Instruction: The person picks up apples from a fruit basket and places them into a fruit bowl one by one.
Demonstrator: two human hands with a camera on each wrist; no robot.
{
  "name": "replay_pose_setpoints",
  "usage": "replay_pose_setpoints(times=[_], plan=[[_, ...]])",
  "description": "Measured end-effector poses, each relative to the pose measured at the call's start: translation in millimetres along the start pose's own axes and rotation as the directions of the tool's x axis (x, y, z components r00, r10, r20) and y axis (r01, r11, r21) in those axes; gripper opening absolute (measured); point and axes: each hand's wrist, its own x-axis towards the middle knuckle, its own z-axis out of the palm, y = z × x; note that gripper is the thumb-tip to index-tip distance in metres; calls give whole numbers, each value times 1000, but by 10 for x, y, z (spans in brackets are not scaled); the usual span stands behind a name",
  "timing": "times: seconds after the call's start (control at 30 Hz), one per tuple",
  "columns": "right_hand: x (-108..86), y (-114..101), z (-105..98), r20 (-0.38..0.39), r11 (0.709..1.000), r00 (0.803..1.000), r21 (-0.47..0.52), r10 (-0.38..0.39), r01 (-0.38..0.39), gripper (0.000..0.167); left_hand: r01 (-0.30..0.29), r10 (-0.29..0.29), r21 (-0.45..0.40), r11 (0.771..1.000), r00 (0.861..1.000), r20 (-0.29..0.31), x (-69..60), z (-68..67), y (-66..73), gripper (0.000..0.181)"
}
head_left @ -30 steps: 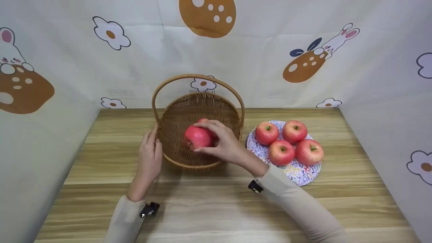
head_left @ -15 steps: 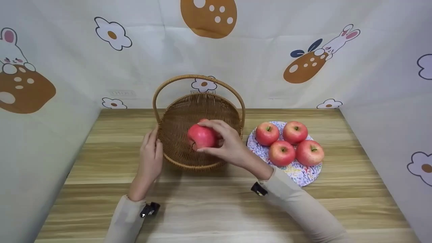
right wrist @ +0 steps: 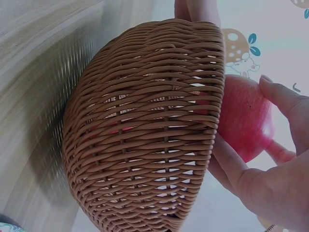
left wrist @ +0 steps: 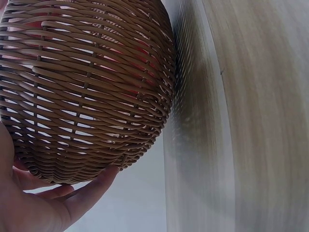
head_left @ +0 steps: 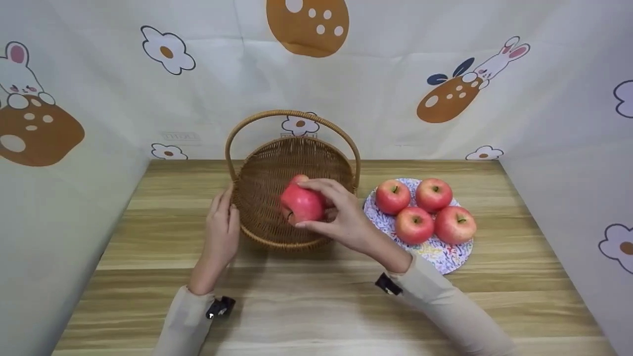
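Observation:
A round wicker basket with an arched handle stands on the table. Above its opening, my right hand grips a red apple between thumb and fingers. A second apple shows partly behind the held one, inside the basket, and red also shows through the weave in both wrist views. My left hand rests its fairly straight fingers against the basket's left side, touching the wicker in the left wrist view. To the right, several red apples sit on a round patterned plate.
The wood-grain table is bounded by a pale cloth backdrop at the back and both sides, printed with rabbits and flowers. The basket's arched handle rises over its opening. A black wrist camera sits on the left cuff.
My right hand has moved slightly to the right and nearer me, still holding the apple over the basket. The left hand stays against the basket. The head view has shifted a little.

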Motion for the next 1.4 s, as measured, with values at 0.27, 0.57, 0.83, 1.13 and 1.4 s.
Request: replay_pose_setpoints(times=[0.27, 0.57, 0.83, 1.13, 1.4], plan=[[-88, -30, -32, -1, 999, 1000, 40, -3, 3, 66, -4, 4, -9, 1000, 1000, -1, 2, -4, 13, 52], [-224, -70, -61, -31, 998, 999, 54, -23, 24, 64, 6, -6, 11, 1000, 1000, 5, 4, -4, 5, 50], [-331, -93, -85, -38, 996, 999, 86, 38, -34, 65, -14, 14, 13, 1000, 1000, -3, 0, 2, -5, 49], [-437, -54, -146, -77, 998, 997, 67, 17, -12, 65, -25, 25, 11, 1000, 1000, -11, 4, -5, 1, 49], [-515, -30, -177, -102, 996, 995, 86, 18, -9, 66, -30, 30, 12, 999, 999, -14, -2, 2, 4, 49]])
